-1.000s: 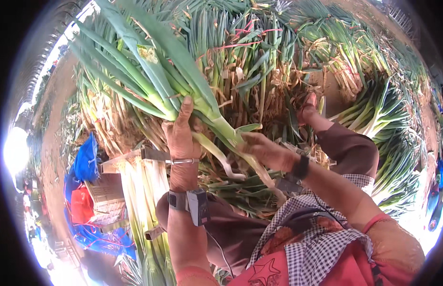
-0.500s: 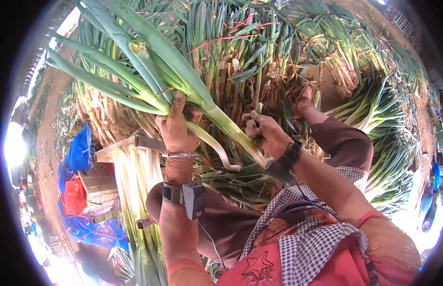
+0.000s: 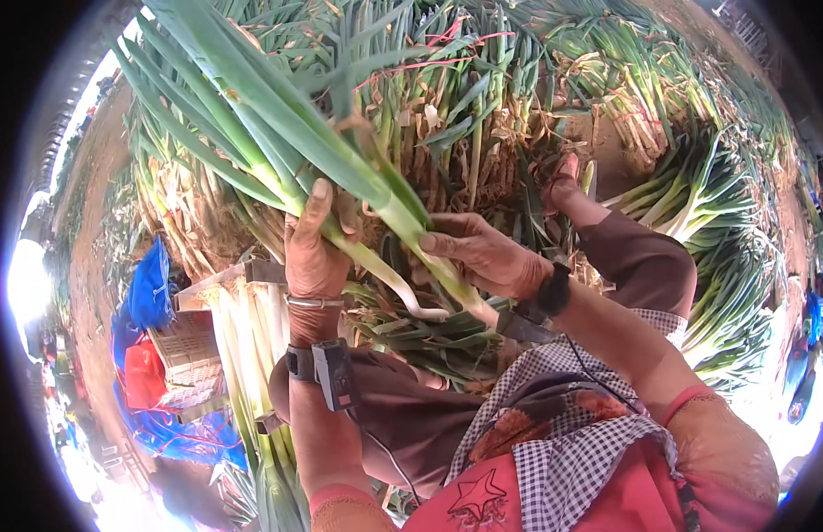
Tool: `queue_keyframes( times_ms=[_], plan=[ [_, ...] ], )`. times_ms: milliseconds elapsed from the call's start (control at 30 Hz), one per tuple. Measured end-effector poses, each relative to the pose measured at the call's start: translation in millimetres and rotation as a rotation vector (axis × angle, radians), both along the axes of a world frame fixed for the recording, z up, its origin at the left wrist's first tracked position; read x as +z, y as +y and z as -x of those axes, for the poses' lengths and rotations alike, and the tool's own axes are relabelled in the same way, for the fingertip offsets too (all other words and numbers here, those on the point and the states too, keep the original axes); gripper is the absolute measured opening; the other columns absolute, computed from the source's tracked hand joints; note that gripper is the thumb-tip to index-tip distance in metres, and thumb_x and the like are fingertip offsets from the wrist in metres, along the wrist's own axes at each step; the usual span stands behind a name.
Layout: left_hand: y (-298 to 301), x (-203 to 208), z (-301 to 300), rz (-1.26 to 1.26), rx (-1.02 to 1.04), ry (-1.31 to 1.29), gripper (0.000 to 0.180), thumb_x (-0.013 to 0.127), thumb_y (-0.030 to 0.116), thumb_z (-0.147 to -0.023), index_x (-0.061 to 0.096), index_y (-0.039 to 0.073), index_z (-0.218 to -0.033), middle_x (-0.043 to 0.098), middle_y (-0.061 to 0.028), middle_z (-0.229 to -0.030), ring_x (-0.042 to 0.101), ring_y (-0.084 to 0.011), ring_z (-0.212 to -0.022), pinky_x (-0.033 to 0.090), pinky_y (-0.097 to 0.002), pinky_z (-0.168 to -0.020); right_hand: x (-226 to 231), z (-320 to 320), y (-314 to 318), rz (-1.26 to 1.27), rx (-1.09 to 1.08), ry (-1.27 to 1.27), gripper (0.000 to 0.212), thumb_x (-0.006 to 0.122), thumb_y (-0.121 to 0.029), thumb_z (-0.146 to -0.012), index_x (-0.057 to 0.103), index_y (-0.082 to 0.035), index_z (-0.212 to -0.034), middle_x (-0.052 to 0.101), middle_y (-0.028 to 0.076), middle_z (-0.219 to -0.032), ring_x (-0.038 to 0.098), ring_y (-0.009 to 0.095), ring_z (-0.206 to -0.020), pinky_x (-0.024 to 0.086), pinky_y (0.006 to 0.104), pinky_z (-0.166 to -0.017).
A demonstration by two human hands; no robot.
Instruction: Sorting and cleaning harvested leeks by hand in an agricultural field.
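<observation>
Background: leek bundles (image 3: 464, 124) over brown ground (image 3: 90, 257) | held leeks (image 3: 252, 124): slanting in front of the lap (image 3: 411, 417) | left hand (image 3: 315, 257): wrapped round their stalks | right hand (image 3: 491, 255): pinching the thicker stalk (image 3: 409, 223) | wooden stand (image 3: 266, 270), left: pale-stalked leeks (image 3: 237, 341)

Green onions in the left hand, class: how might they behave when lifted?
The green onions probably feel leaf-heavy, since broad leaves reach past the left hand. Gripped below the leaves, they may sway; smooth, pale stalks could slip.
</observation>
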State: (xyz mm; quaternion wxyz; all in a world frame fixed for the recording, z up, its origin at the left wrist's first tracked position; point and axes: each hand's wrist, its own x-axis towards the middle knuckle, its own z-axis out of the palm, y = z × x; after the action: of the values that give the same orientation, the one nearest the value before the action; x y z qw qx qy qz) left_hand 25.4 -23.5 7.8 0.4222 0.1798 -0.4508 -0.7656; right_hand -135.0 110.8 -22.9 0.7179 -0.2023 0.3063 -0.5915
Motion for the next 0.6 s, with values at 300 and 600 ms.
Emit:
queue_keyframes(
  times_ms=[300,600],
  plan=[
    [22.8,-1.9,25.8,-0.097,0.158,-0.226,0.023,0.078,0.01,-0.081,0.063,0.008,-0.098,0.06,0.0028,-0.076,0.049,-0.005,-0.053,0.033,-0.0208,-0.044,-19.7,8.3,-0.2,0.109,-0.176,0.297,0.018,0.071,-0.009,-0.089,0.068,-0.001,-0.105,0.068,-0.001,-0.096,0.059,0.004,-0.084,0.05,0.024,-0.074],
    [16.7,-4.6,29.0,-0.157,0.117,-0.215,0.026,0.078,0.013,-0.081,0.06,0.009,-0.1,0.059,0.0019,-0.079,0.05,-0.0073,-0.055,0.033,-0.0216,-0.045,-48.5,4.8,2.1,-0.168,-0.387,-0.093,0.022,0.061,-0.024,-0.097,0.065,-0.003,-0.105,0.066,0.001,-0.093,0.061,0.009,-0.077,0.052,0.0248,-0.072]
  ],
)
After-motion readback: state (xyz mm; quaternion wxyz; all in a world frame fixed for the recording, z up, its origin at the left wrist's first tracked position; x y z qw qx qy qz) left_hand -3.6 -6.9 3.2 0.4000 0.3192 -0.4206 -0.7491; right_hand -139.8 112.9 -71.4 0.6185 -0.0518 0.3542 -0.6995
